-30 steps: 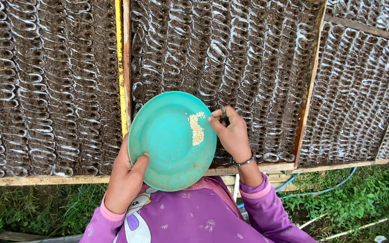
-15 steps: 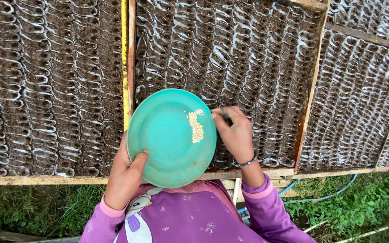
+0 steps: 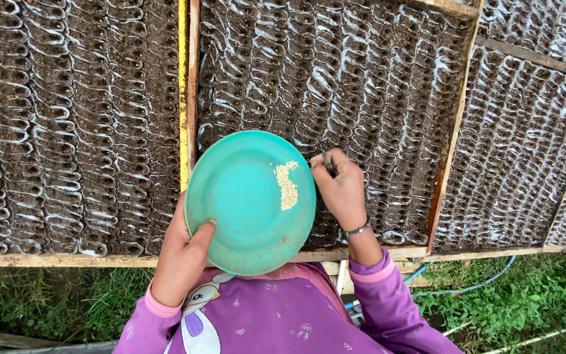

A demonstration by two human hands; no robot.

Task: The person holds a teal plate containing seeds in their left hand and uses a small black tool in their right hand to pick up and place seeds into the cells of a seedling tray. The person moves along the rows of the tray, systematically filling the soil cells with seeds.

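Wooden-framed seedling trays (image 3: 361,78) full of dark soil cells fill the whole upper part of the frame, with grass (image 3: 525,301) along the bottom. At the centre the left hand (image 3: 181,259) grips a teal plate (image 3: 247,200) by its lower rim, thumb on top; it looks light and stiff. Pale seeds (image 3: 287,185) lie loose on it and could easily slide. The right hand (image 3: 342,190), just right of the plate, is pinched closed on a small dark tool (image 3: 328,164).

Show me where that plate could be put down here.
Bare spots: the wooden front rail, and grass right of the blue hose. Soil-filled seedling trays are packed throughout. Left hand holds the round teal plastic plate.
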